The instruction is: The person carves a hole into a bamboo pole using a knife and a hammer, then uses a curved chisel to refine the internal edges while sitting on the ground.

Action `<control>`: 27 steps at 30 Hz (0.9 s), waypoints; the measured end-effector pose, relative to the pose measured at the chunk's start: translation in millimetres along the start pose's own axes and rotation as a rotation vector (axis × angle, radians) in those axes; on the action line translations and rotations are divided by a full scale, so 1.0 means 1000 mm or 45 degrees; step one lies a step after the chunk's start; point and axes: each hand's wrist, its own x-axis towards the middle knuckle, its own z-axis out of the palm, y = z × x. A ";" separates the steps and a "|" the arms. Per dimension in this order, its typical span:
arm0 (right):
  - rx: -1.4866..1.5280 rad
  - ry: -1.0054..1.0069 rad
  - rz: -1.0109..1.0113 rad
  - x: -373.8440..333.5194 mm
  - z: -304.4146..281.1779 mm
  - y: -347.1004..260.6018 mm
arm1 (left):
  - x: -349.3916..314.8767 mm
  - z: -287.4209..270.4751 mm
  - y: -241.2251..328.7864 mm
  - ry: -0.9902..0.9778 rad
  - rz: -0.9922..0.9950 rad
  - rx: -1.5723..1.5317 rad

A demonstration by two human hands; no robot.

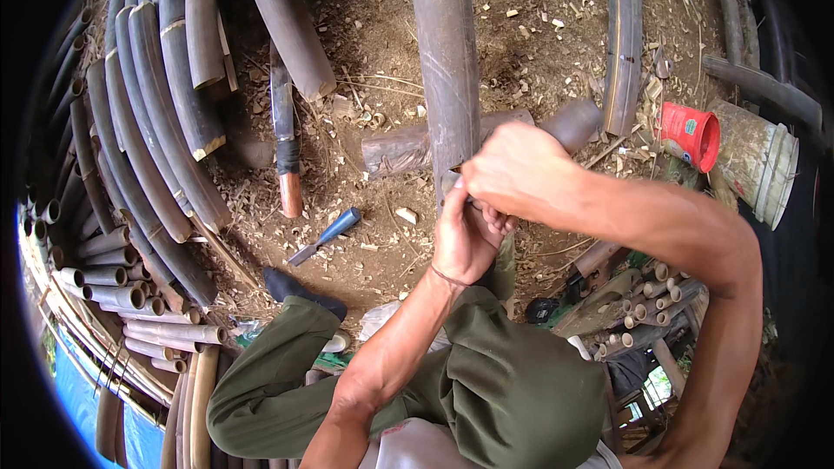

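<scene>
A thick grey bamboo pole (445, 43) points toward me, its near end at my hands. My left hand (466, 241) is closed beside that end, with the palm turned up and the fingers curled. Just above it my right hand (524, 165) makes a fist against the left fingers. What the two hands grip is hidden between them. A shorter bamboo piece (395, 154) lies crosswise beneath the pole. To the left rest a blue-handled chisel (327, 234) and a long blade with a wooden handle (287, 139).
Many split and whole bamboo lengths (156, 95) are stacked at the left. On the right stand a red tub (691, 137) and a dirty white bucket (756, 156). Thin cut tubes (647, 295) lie lower right. Wood chips are scattered over the dirt floor (373, 35).
</scene>
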 end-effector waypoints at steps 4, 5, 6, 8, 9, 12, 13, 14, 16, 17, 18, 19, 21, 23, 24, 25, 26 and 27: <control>-0.150 0.129 -0.046 0.011 -0.010 0.010 | 0.005 -0.017 0.005 -0.245 -0.054 0.091; -0.007 0.223 0.021 0.008 0.010 0.009 | -0.004 -0.016 0.004 -0.159 -0.097 0.262; 0.139 0.308 0.098 -0.003 0.040 0.003 | -0.017 -0.017 0.003 -0.079 -0.152 0.431; 0.407 0.356 0.194 -0.032 0.070 -0.008 | -0.038 -0.032 0.003 -0.247 -0.169 1.115; 0.549 0.308 0.218 -0.044 0.079 -0.022 | -0.048 -0.032 0.002 -0.387 -0.114 1.544; 1.400 0.781 0.677 -0.044 0.094 -0.078 | -0.072 -0.057 -0.017 -0.400 0.095 1.973; 1.819 0.965 0.721 -0.038 0.098 -0.096 | -0.082 -0.052 -0.018 -0.289 0.201 1.940; 2.123 1.060 0.686 -0.030 0.106 -0.111 | -0.097 -0.058 -0.005 -0.159 0.190 2.145; 2.408 0.783 0.659 0.004 0.115 -0.126 | -0.109 -0.070 0.031 0.054 0.189 2.391; 2.534 0.495 0.645 0.012 0.103 -0.117 | -0.110 -0.071 0.040 0.164 0.214 2.424; 2.625 0.413 0.601 0.025 0.096 -0.114 | -0.108 -0.070 0.048 0.313 0.213 2.455; 2.719 0.332 0.559 0.038 0.088 -0.112 | -0.104 -0.064 0.057 0.460 0.206 2.485; 2.761 0.498 0.547 0.052 0.074 -0.112 | -0.093 -0.094 0.088 0.438 0.248 2.151; 3.175 0.691 0.423 0.054 0.065 -0.112 | -0.089 -0.031 0.128 0.331 0.359 2.879; 3.352 0.769 0.324 0.053 0.064 -0.107 | -0.085 -0.005 0.138 0.295 0.338 3.023; 3.533 0.832 0.209 0.051 0.064 -0.105 | -0.081 0.021 0.144 0.194 0.350 3.150; 3.714 0.902 0.099 0.049 0.064 -0.105 | -0.075 0.043 0.148 0.127 0.285 3.302; 3.798 0.982 0.022 0.042 0.063 -0.100 | -0.066 0.067 0.149 0.048 0.230 3.456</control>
